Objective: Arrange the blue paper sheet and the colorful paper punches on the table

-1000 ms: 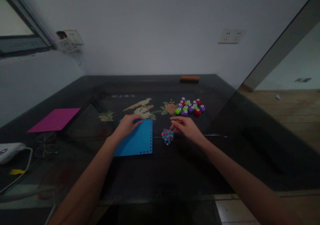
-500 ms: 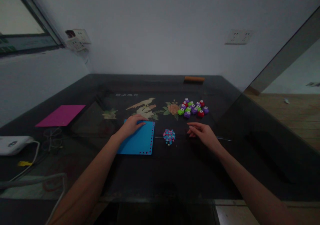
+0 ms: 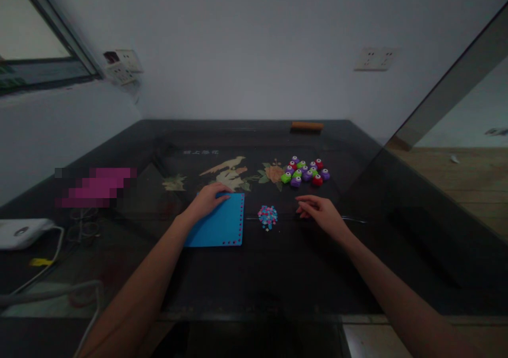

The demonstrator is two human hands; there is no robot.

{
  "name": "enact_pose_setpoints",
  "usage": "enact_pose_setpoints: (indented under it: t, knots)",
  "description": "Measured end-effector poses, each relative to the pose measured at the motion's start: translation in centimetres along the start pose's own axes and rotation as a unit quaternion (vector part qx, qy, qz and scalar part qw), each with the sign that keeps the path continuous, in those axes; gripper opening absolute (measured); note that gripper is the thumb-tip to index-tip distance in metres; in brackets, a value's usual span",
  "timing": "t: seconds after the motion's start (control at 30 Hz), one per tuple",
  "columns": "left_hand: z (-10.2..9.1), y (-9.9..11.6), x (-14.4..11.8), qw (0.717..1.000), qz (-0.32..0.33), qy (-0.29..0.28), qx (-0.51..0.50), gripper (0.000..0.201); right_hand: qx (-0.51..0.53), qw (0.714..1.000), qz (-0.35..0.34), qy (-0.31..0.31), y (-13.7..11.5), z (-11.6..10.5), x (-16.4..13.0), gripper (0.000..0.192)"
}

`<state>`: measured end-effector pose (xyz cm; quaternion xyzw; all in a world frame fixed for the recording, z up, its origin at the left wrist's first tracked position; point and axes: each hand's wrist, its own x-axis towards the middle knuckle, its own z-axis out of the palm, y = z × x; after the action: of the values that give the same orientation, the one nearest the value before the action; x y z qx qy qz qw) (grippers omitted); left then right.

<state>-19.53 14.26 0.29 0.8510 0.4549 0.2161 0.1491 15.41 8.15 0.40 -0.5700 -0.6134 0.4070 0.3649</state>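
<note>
Blue, matte and flat: the square-cornered sheet (image 3: 220, 223) is your landmark, lying on the dark, glossy table (image 3: 278, 278). Small dark-pink dots (image 3: 242, 209) run in a neat row down its right edge and along part of its near edge; whether raised or punched, you cannot tell from here.

Your left hand (image 3: 209, 196) lies open across the sheet's far left part, fingers together, thumb set apart on the blue surface.

Just right of the sheet, a loose heap of tiny pieces (image 3: 268, 217) in pink, blue and white sits directly on the tabletop; single shapes too small to make out.

Farther right of the sheet, past the heap, your right hand (image 3: 317, 209) is loosely curled, thumb near the forefinger. You cannot tell whether anything is pinched there.

Beyond the sheet and to its right: a cluster of rounded, shiny figures (image 3: 307, 175), purple, green and red, each with a white eye-like disc, packed close. Farther back on that side, an orange-brown cylinder (image 3: 307, 126) lies on its side.

Directly beyond the sheet, a pale printed bird (image 3: 228, 163) decorates the tabletop. Well left of the sheet, a pink patch (image 3: 99, 186), blurred into blocks, and a smooth white box (image 3: 26, 233) with a cable (image 3: 61, 238).
</note>
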Motion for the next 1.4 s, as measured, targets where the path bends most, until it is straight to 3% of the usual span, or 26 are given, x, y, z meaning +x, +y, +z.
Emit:
enact_pose_setpoints:
  t: [0.13,0.23,0.3,0.4,0.5,0.57,0.83,1.13,1.4]
  knots:
    - [0.0,-0.3,-0.1,1.0,0.008,-0.008,0.004,0.019,-0.053,0.999,-0.01,0.004,-1.0,0.8,-0.7,0.021]
    - [0.0,-0.4,0.0,1.0,0.01,-0.011,0.007,0.019,-0.153,0.983,-0.087,-0.04,-2.9,2.8,-2.2,0.014]
    - [0.0,-0.4,0.0,1.0,0.01,-0.011,0.009,0.019,-0.23,0.952,-0.175,-0.106,-4.5,4.7,-3.3,0.01]
    - [0.0,-0.2,0.0,1.0,0.011,-0.009,0.014,0.018,-0.331,0.893,-0.246,-0.182,-6.2,7.9,-4.2,0.007]
    - [0.0,-0.1,0.0,1.0,0.012,-0.008,0.019,0.018,-0.4,0.849,-0.283,-0.198,-7.0,10.2,-4.1,0.012]
    - [0.0,0.0,0.0,1.0,0.012,-0.008,0.023,0.018,-0.416,0.835,-0.3,-0.198,-7.1,11.0,-3.9,0.017]
    - [0.1,0.0,-0.1,1.0,0.003,-0.009,0.026,0.018,-0.432,0.829,-0.304,-0.185,-7.1,11.4,-4.1,0.02]
    - [0.1,0.3,0.0,1.0,-0.002,-0.007,0.018,0.018,-0.468,0.795,-0.361,-0.14,-6.1,12.5,-4.1,0.017]
    - [0.2,0.4,0.1,1.0,-0.005,-0.007,0.024,0.017,-0.461,0.805,-0.352,-0.127,-6.4,12.3,-4.3,0.019]
